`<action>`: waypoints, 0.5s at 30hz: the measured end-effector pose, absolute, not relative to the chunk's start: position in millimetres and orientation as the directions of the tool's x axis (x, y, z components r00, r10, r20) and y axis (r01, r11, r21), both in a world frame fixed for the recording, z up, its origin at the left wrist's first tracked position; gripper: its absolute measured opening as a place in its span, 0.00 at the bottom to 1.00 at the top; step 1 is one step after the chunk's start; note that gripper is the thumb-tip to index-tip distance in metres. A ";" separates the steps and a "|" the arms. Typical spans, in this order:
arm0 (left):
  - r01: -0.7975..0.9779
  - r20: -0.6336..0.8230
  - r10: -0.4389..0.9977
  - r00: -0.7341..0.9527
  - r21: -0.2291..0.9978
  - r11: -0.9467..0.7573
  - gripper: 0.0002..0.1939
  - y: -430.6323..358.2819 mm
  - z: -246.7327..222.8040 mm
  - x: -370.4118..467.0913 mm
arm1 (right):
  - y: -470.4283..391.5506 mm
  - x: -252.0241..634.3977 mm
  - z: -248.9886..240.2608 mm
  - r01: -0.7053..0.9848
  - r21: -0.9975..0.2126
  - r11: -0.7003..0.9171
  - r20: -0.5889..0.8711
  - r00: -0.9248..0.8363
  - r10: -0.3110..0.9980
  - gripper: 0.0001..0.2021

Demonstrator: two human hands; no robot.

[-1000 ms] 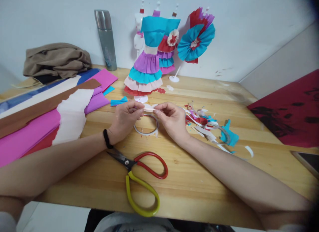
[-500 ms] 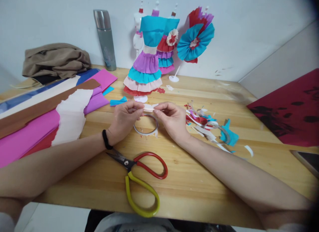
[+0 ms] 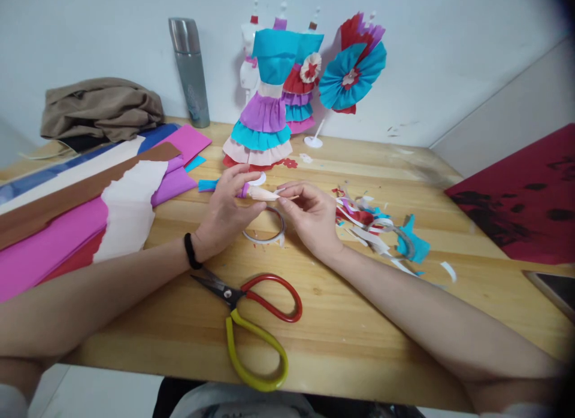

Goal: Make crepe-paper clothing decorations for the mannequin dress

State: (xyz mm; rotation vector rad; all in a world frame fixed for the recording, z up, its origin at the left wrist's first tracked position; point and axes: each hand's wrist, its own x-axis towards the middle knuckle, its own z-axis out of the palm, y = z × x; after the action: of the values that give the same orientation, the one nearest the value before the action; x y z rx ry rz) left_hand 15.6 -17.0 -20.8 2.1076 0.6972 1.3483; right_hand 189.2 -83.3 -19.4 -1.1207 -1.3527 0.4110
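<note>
A small cream paper strip (image 3: 263,194) is pinched at its right end between the thumb and fingers of my right hand (image 3: 312,217). My left hand (image 3: 230,205) is open around the strip's other end, thumb and fingertips apart. A bit of purple shows by its fingers. Below both hands a roll of narrow white tape (image 3: 265,241) lies flat. Scissors with one red and one yellow handle (image 3: 231,298) rest nearer me, blades pointing left. Just behind my hands stands a doll form in a tiered paper dress (image 3: 265,112).
Coloured paper sheets (image 3: 67,226) cover the left side, with a brown cloth (image 3: 101,109) and a flask (image 3: 191,76) behind. Paper scraps (image 3: 377,226) lie right of my hands. A paper fan flower (image 3: 353,76) stands at the back; a dark phone-like object (image 3: 550,292) sits far right.
My left hand has let go of the strip's left end and spread its fingers. My right hand still pinches the strip, with hardly any movement.
</note>
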 end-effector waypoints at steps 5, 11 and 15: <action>0.191 0.722 0.583 0.374 0.554 -0.810 0.15 -16.9 -21.4 17.4 | -85.5 188.7 -19.0 0.393 -0.798 0.457 0.563 0.213 0.799 0.02; 0.254 0.718 0.569 0.401 0.510 -0.822 0.06 -20.1 -19.4 17.0 | -85.9 187.0 -18.2 0.421 -0.785 0.455 0.571 0.207 0.794 0.04; 0.279 0.743 0.532 0.406 0.453 -0.847 0.05 -25.5 -15.2 17.7 | -86.0 185.5 -18.0 0.433 -0.779 0.454 0.578 0.218 0.786 0.03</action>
State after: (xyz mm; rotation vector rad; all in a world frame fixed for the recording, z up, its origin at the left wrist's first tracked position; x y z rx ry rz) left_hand 17.7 -25.5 -15.2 2.4070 0.7108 1.4153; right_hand 185.5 -86.0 -18.0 -1.1633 -1.4098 0.3429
